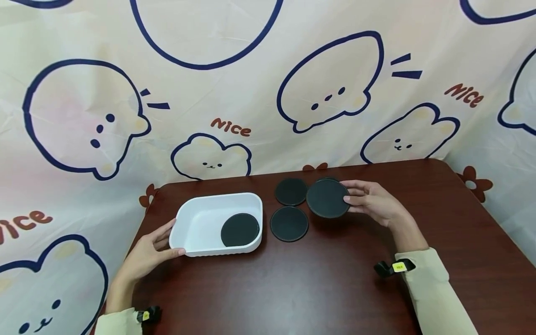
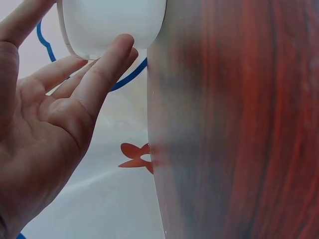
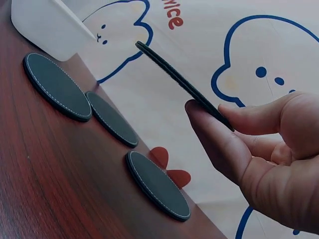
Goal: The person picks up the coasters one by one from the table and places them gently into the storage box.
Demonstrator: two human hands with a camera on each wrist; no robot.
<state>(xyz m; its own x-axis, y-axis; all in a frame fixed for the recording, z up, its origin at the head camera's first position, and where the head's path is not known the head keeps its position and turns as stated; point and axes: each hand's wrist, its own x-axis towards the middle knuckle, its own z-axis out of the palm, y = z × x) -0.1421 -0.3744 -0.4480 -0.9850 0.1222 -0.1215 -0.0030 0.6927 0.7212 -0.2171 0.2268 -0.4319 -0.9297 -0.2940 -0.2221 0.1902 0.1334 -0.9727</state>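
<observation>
At the left end of a white plastic bin (image 1: 201,204), my left hand (image 1: 148,249) grips it between thumb and fingers. One round black coaster (image 1: 238,230) lies inside, at the bin's right end. My right hand (image 1: 372,200) pinches another black coaster (image 1: 328,198) by its right edge, thumb on one face and fingers on the other. The right wrist view shows this held coaster (image 3: 179,82) edge-on, raised above the table. Below it lie three more coasters with pale stitched rims: a near one (image 3: 57,87), a middle one (image 3: 113,119) and another (image 3: 158,185).
The dark red-brown wooden table (image 1: 293,288) ends at a pale cloth backdrop (image 1: 259,93) printed with blue cartoon outlines. Two flat coasters, a front one (image 1: 289,224) and a back one (image 1: 291,191), lie just right of the bin.
</observation>
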